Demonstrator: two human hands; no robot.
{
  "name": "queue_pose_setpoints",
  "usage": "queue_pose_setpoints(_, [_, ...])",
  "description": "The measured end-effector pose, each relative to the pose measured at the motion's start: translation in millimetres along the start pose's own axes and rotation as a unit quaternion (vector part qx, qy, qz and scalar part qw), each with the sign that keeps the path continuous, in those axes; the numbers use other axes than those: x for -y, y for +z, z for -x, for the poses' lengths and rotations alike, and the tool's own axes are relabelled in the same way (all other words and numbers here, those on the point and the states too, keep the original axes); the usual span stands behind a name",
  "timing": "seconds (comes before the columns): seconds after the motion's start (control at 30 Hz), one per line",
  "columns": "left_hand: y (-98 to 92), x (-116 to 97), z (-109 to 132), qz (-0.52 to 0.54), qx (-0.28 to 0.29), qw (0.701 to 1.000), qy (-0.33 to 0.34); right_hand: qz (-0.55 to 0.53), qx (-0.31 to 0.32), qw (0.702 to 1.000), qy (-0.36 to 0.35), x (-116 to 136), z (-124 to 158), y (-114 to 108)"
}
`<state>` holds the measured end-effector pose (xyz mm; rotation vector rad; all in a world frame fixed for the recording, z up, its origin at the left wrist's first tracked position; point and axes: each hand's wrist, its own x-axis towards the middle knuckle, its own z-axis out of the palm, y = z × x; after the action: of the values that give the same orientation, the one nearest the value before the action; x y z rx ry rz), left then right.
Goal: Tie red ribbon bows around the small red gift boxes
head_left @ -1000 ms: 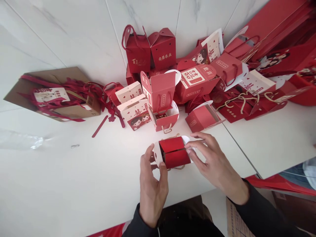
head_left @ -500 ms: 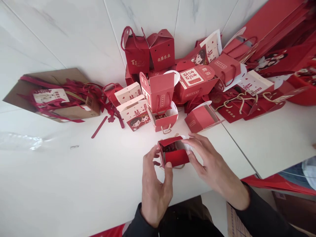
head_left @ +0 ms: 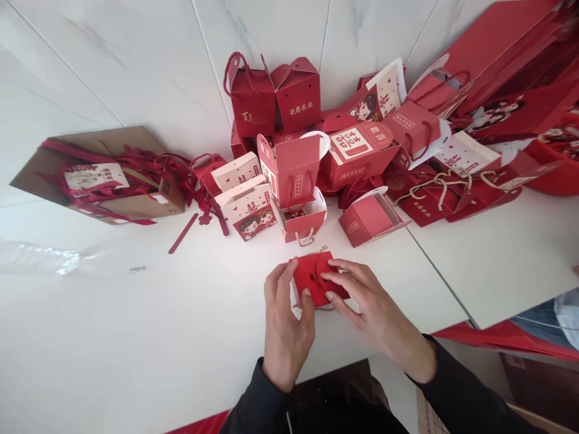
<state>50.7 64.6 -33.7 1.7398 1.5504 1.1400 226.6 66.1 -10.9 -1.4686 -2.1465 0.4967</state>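
Note:
A small red gift box [head_left: 312,278] with a twine handle sits on the white table [head_left: 136,325] right in front of me. Its rounded top flaps are folded down over it. My left hand [head_left: 284,325] grips the box's left side, thumb on its front. My right hand [head_left: 366,304] presses its fingers on the top flaps from the right. Both hands are closed on the box.
A heap of red and white gift boxes [head_left: 289,163] and flat red bags [head_left: 493,114] fills the back of the table. A brown cardboard box [head_left: 113,181] with red ribbons lies at the left. A clear plastic wrapper [head_left: 40,262] lies far left. A table seam runs at the right.
The box's top was open with side flaps spread. The flaps have been folded down, and both hands have closed in on the box.

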Motion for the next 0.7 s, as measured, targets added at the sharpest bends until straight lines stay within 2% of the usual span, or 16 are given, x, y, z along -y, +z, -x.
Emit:
queue_pose_setpoints(0.3, [0.6, -0.5, 4.8, 0.057, 0.037, 0.997, -0.032, -0.098, -0.016, 0.99, 0.104, 1.8, 9.2, -0.2])
queue_pose_setpoints(0.43, [0.3, -4.2, 7.5, 0.094, 0.04, 0.993, -0.055, -0.101, -0.015, 0.988, 0.115, -0.1, 9.6, -1.6])
queue_pose_setpoints(0.57, [-4.5, -0.2, 10.7, 0.118, -0.008, 0.985, -0.129, -0.093, 0.004, 0.992, 0.083, -5.1, 9.7, -1.3])
queue_pose_setpoints(0.63, [-10.1, 11.4, 7.4, 0.093, -0.046, 0.98, -0.169, -0.087, 0.016, 0.994, 0.068, -6.9, 10.1, -0.2])
queue_pose_setpoints(0.7, [-20.7, 32.3, -4.5, 0.048, -0.087, 0.976, -0.193, -0.078, 0.02, 0.995, 0.062, -8.3, 10.9, 2.0])
